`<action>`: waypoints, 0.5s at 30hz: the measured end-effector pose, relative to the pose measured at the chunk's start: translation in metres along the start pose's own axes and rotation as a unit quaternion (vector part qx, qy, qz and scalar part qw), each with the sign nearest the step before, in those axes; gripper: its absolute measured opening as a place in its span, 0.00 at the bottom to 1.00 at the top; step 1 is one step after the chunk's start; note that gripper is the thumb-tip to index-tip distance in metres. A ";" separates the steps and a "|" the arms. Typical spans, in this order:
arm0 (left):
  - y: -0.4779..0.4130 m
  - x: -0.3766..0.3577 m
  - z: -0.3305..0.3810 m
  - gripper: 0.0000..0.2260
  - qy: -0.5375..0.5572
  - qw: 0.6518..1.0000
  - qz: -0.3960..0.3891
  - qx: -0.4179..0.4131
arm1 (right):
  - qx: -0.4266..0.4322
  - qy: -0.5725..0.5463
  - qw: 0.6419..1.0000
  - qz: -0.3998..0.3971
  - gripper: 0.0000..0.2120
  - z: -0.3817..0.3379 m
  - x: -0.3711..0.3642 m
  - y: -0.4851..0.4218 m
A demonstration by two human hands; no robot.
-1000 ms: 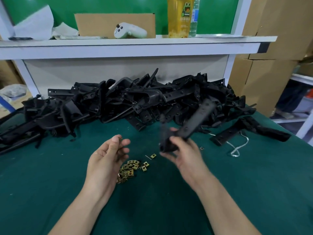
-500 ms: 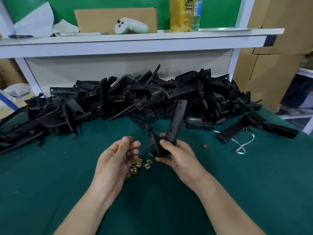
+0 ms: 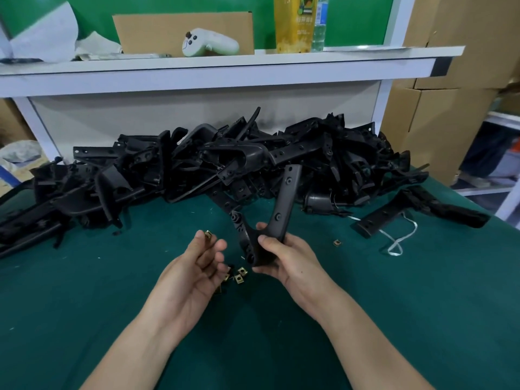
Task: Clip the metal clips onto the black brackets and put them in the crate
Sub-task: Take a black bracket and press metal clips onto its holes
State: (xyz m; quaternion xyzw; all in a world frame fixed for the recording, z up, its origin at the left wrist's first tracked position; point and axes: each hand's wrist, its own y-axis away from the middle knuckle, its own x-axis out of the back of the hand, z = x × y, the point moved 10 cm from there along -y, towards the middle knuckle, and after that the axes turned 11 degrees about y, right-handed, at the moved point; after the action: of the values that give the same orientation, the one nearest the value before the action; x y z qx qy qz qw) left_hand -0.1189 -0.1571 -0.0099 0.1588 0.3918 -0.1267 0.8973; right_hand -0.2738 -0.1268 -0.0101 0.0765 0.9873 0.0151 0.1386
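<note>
My right hand [image 3: 284, 257] grips a black V-shaped bracket [image 3: 284, 201] by its lower bend, its long arm pointing up. My left hand [image 3: 194, 266] is held palm up just left of it and pinches a small brass metal clip [image 3: 208, 234] between thumb and fingertip. A small heap of loose metal clips [image 3: 239, 275] lies on the green table under and between my hands, partly hidden by the left hand. One single clip [image 3: 336, 242] lies apart to the right. A large pile of black brackets [image 3: 197, 167] stretches across the back of the table. No crate is in view.
The green table [image 3: 394, 305] meets a white shelf [image 3: 225, 71] at the back, carrying a cardboard sheet, a white controller [image 3: 209, 42] and bottles. One separate bracket [image 3: 416, 209] with a white string loop lies at the right. Cardboard boxes [image 3: 439, 130] stand beyond the right edge.
My right hand swung the bracket from leaning right to nearly upright and brought it closer to my left hand. The left hand rose slightly with the clip.
</note>
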 end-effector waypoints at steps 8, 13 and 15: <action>-0.001 0.003 -0.001 0.07 0.026 1.000 0.012 0.006 | -0.003 -0.006 1.000 0.007 0.10 0.001 0.002 0.000; -0.003 0.008 -0.001 0.07 0.028 0.999 0.022 0.006 | -0.001 -0.009 1.000 0.007 0.10 0.001 0.002 0.000; -0.003 0.008 -0.001 0.07 0.031 0.999 0.019 0.009 | -0.001 -0.010 1.000 0.008 0.09 0.001 0.003 0.000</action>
State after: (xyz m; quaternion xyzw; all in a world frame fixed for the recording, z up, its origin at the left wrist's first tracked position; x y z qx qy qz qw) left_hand -0.1154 -0.1603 -0.0170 0.1778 0.4149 -0.1083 0.8857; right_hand -0.2760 -0.1266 -0.0120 0.0839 0.9852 0.0168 0.1483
